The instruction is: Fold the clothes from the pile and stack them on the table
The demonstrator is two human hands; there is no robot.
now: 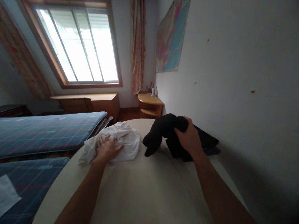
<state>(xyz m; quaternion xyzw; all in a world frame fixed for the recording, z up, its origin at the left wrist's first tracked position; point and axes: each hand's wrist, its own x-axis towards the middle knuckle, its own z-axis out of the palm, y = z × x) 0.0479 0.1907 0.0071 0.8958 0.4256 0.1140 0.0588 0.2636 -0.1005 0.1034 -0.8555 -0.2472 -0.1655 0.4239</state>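
Note:
My left hand (pixel 107 150) lies on a crumpled white cloth garment (pixel 127 140) at the left side of the round table, thumb stretched out and fingers apart, fingertips partly sunk in its folds. At the right, my right hand (pixel 188 137) is closed round a bunched black cloth item (pixel 163 124), lifted a little off the tabletop. Its soft end droops to the left and splits into two rounded tips. More black cloth (pixel 206 138) lies under and behind my right hand, with a flat folded edge; whether it is one piece or several I cannot tell.
The pale round table (pixel 140 193) stands close to the white wall (pixel 233 62) on the right. Blue plaid mattresses (pixel 46 132) are at the left, with a white sheet of paper or cloth (pixel 8 194) on the nearer one. A desk (pixel 102 98) and corner shelf (pixel 150 99) stand beyond.

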